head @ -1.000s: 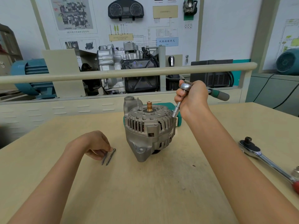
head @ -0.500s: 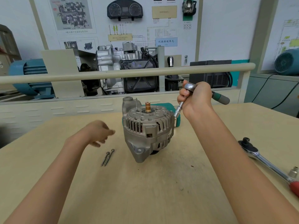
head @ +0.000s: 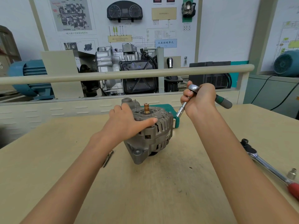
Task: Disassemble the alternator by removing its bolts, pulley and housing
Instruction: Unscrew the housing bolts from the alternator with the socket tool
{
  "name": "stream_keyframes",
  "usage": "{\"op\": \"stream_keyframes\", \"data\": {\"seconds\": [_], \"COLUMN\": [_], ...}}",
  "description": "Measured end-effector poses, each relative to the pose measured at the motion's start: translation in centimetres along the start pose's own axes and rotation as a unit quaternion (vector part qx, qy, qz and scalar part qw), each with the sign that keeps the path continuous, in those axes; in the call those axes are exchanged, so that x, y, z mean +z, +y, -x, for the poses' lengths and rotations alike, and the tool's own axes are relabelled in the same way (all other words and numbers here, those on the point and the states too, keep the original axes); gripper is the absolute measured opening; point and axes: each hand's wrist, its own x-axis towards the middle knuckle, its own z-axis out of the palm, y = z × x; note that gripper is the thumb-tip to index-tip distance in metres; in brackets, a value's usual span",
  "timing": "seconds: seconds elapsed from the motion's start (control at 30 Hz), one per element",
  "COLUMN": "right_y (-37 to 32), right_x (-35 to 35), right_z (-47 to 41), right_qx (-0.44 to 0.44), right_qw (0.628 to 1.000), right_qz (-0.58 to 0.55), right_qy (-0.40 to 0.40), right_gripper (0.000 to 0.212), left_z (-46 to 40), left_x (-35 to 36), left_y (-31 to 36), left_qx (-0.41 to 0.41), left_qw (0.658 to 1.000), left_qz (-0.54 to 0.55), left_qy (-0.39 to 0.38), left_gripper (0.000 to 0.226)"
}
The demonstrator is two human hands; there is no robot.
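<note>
The grey alternator (head: pixel 153 136) stands on the wooden table (head: pixel 145 191) with its copper shaft end (head: pixel 146 108) pointing up. My left hand (head: pixel 127 123) lies flat on its top left, fingers spread over the housing. My right hand (head: pixel 199 99) grips the head of a green-handled ratchet (head: pixel 223 101); its extension and socket (head: pixel 180 111) slant down toward the alternator's right rim, just beside it. Two loose long bolts (head: pixel 108 158) lie on the table left of the alternator, partly hidden by my left forearm.
A second ratchet with a red handle (head: pixel 265 165) and a loose socket (head: pixel 291 174) lie at the table's right edge. A green case (head: pixel 165 107) sits behind the alternator. A beige rail (head: pixel 113 75) and a display engine (head: pixel 126 70) stand beyond the table.
My left hand left the two bolts on the table and moved right onto the top of the alternator. My right hand with the ratchet lifted slightly and shifted right.
</note>
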Motion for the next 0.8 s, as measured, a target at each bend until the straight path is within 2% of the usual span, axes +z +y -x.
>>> {"op": "stream_keyframes", "data": {"seconds": [0.27,0.43,0.57,0.8], "right_y": [0.3,0.4,0.6,0.5], "right_x": [0.0,-0.2,-0.2,0.0], "right_z": [-0.1,-0.4,-0.5,-0.2], "right_qx": [0.009,0.013,0.016,0.015], "right_qw": [1.0,0.999,0.999,1.0], "right_qz": [-0.002,-0.011,0.0,-0.008], "right_qy": [-0.011,-0.028,-0.033,-0.021], "right_gripper": [0.033,0.034,0.032,0.032], "left_z": [-0.3,0.7,1.0,-0.2], "left_x": [-0.3,1.1,1.8,0.5], "left_y": [-0.2,0.9,1.4,0.0], "left_qx": [0.013,-0.004,0.012,0.052], "left_qw": [0.996,1.0,1.0,0.995], "left_qz": [0.043,0.018,0.005,0.054], "left_qy": [-0.072,-0.017,0.017,-0.065], "left_gripper": [0.087,0.1,0.092,0.085]}}
